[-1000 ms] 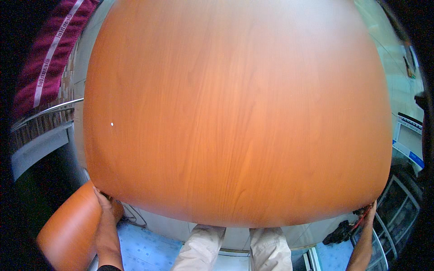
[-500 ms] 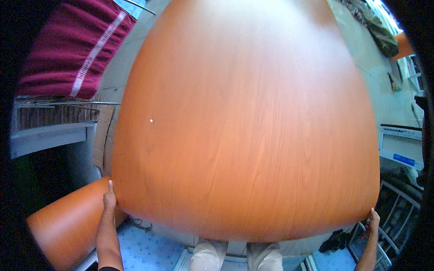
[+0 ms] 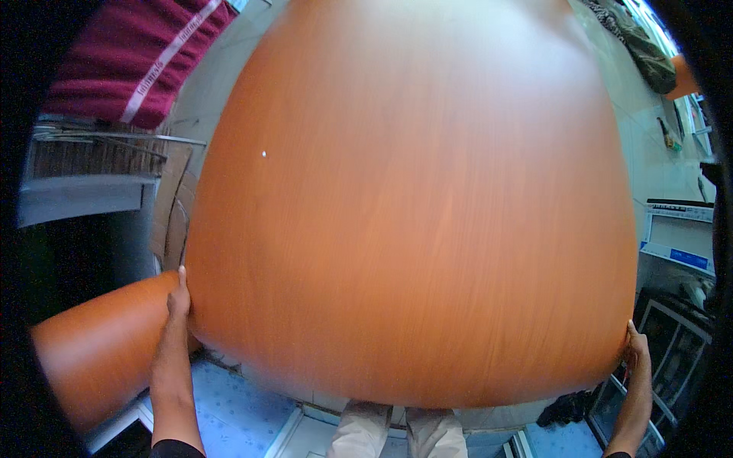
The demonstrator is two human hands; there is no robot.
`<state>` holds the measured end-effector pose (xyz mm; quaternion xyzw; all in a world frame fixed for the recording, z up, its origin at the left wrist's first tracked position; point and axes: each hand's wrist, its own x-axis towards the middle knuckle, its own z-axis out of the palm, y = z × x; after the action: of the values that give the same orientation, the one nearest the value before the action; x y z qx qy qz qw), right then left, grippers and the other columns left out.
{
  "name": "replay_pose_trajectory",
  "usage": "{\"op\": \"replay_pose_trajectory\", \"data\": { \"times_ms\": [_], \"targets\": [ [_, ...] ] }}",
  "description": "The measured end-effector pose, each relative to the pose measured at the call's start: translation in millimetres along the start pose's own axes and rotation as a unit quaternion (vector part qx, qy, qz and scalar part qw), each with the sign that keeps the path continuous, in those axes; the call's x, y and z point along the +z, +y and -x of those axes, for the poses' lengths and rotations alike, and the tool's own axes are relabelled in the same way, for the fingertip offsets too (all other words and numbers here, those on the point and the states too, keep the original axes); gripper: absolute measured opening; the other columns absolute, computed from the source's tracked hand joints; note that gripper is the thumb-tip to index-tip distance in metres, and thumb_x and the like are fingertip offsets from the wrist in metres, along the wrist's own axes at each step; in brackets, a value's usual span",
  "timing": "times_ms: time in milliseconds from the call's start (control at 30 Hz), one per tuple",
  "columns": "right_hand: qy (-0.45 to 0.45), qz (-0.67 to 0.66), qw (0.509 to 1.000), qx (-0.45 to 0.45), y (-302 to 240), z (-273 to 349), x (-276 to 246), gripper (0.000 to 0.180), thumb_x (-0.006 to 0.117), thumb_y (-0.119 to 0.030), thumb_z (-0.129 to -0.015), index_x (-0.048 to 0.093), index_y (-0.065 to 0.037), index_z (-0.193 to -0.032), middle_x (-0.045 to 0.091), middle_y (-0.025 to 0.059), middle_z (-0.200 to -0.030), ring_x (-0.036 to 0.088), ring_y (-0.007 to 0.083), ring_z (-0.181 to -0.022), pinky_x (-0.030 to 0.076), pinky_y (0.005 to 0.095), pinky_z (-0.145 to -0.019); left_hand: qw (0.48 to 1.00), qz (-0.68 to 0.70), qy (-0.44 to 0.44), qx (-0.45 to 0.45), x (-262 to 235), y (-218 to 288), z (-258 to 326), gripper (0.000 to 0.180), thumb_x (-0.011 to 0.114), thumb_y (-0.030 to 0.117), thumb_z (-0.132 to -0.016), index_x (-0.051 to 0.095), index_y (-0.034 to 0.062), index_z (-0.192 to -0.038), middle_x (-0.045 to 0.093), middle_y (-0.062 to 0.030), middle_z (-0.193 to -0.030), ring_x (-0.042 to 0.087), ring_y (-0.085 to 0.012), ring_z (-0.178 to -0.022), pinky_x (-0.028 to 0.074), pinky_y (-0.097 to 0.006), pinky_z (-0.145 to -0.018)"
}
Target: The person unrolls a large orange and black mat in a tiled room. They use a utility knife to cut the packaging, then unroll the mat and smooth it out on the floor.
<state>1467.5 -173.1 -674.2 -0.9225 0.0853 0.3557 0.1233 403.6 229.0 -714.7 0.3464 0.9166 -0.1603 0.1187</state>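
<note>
A large orange-brown wood-grain board (image 3: 412, 229) fills the middle of the view, with a small white spot at its left part. My left hand (image 3: 179, 298) grips its left edge near the close corner, thumb up along the edge. On the opposite edge my right hand (image 3: 637, 347) is closed around the board, its fingers mostly hidden beneath. Below the near edge of the board my trouser legs (image 3: 363, 431) show.
Another wood-grain panel (image 3: 107, 336) lies at the lower left. A maroon cloth (image 3: 134, 61) hangs at the upper left above a grey frame (image 3: 84, 198). At right are a white frame (image 3: 679, 233) and dark glazed frames (image 3: 672, 343). Blue patterned sheet (image 3: 237, 404) covers part of the floor.
Both hands have moved slightly up in view, still gripping the board's edges. The white spot on the board and the surroundings at left have shifted upward too.
</note>
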Motion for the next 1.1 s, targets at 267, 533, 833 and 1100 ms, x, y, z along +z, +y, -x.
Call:
{"op": "replay_pose_trajectory", "data": {
  "times_ms": [267,533,833,1100],
  "targets": [
    [-0.043,-0.108,0.991,-0.060,81,-42,24,0.052,0.054,-0.056,-0.097,0.067,-0.008,-0.113,0.065,-0.0014,-0.086,0.050,0.0072,-0.059,0.038,0.0227,-0.052,0.921,0.371,-0.059,0.106,82,-66,-22,0.088,0.037,0.071,-0.094,0.045,-0.0010,-0.143,0.049,-0.0177,-0.145,0.048,-0.0357,-0.131,0.039,-0.045,-0.108],
    [0.020,-0.248,0.968,0.008,232,-35,58,0.036,0.048,-0.049,-0.096,0.058,-0.016,-0.107,0.060,-0.0013,-0.095,0.044,0.0116,-0.050,0.033,0.0236,-0.040,0.852,0.506,-0.126,-0.042,141,-159,6,0.084,0.034,0.071,-0.095,0.038,0.0080,-0.151,0.044,-0.0103,-0.150,0.041,-0.0273,-0.137,0.032,-0.043,-0.111],
    [0.001,-0.254,0.967,0.015,271,-7,53,0.031,0.057,-0.044,-0.096,0.061,-0.016,-0.108,0.057,-0.0052,-0.095,0.041,0.0083,-0.051,0.029,0.0201,-0.038,0.965,0.258,0.039,0.018,158,-177,8,0.103,0.020,0.080,-0.092,0.059,-0.0116,-0.120,0.062,-0.0273,-0.122,0.057,-0.0402,-0.119,0.041,-0.045,-0.103],
    [0.033,0.089,0.986,-0.138,229,22,-84,0.055,0.062,-0.054,-0.093,0.071,0.000,-0.100,0.066,0.0052,-0.087,0.055,0.0172,-0.066,0.043,0.0379,-0.061,0.998,-0.051,-0.036,0.016,32,-189,19,0.111,0.023,0.085,-0.088,0.066,-0.0162,-0.108,0.063,-0.0375,-0.111,0.059,-0.0466,-0.114,0.044,-0.050,-0.099]
  ]
}}
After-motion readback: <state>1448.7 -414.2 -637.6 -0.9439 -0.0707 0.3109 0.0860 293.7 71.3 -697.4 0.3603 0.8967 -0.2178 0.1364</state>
